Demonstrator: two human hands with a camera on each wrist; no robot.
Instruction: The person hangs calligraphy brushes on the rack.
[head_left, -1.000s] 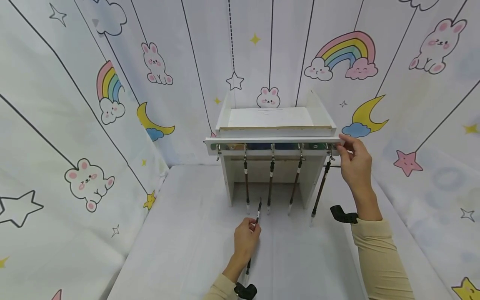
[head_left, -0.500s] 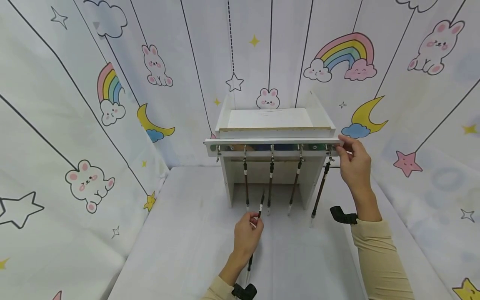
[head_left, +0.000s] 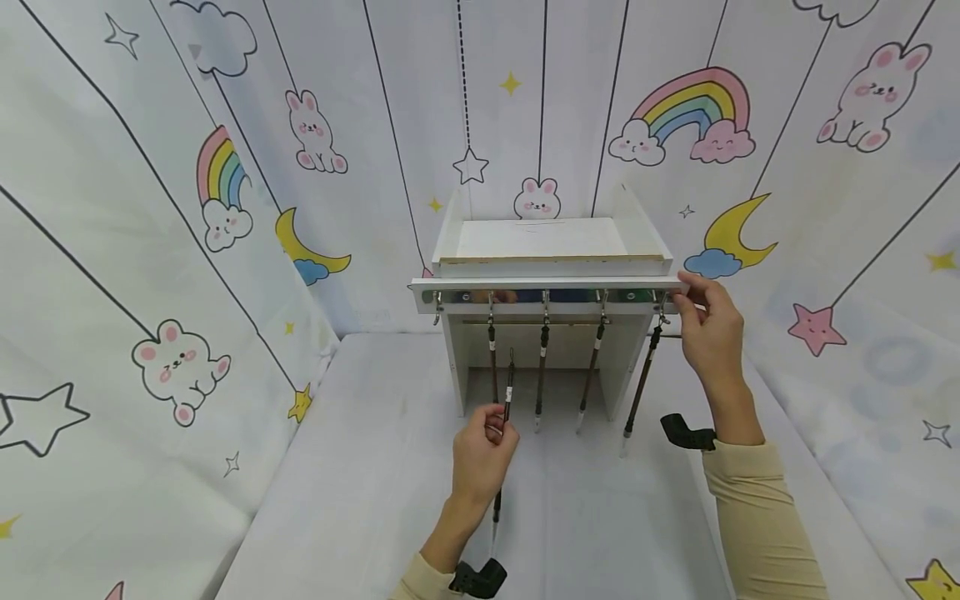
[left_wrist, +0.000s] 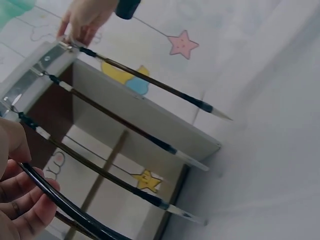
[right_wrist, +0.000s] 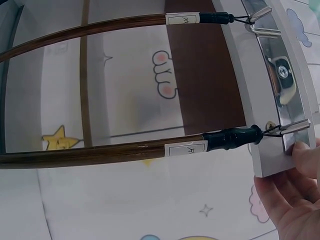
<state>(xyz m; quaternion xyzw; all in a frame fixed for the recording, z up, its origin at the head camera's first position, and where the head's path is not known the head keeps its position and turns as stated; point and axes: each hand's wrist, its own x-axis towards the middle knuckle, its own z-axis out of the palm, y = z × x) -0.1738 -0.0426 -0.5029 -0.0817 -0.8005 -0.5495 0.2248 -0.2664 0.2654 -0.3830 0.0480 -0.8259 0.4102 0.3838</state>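
Observation:
A white hook rail [head_left: 465, 283] runs along the front of a small white shelf unit. Several calligraphy brushes [head_left: 642, 383] hang from its hooks by loops, tips down. The leftmost hook [head_left: 438, 310] carries no brush. My left hand [head_left: 480, 458] pinches another calligraphy brush [head_left: 510, 387] by its upper handle, loop end up and tip down, below the rail. In the left wrist view its dark handle [left_wrist: 67, 205] lies between thumb and fingers. My right hand [head_left: 711, 333] grips the rail's right end; the right wrist view shows the thumb [right_wrist: 305, 157] on its front and fingers underneath.
The shelf unit [head_left: 540, 237] has an upper tray and an open space with side panels below. It stands on a white-covered table [head_left: 360, 467] against a patterned cloth backdrop [head_left: 405, 100]. The hanging brushes stand close to my left hand.
My left hand has risen towards the rail with the brush, and ended slightly further left. My right hand stays on the rail's end, and the hanging brushes look unchanged.

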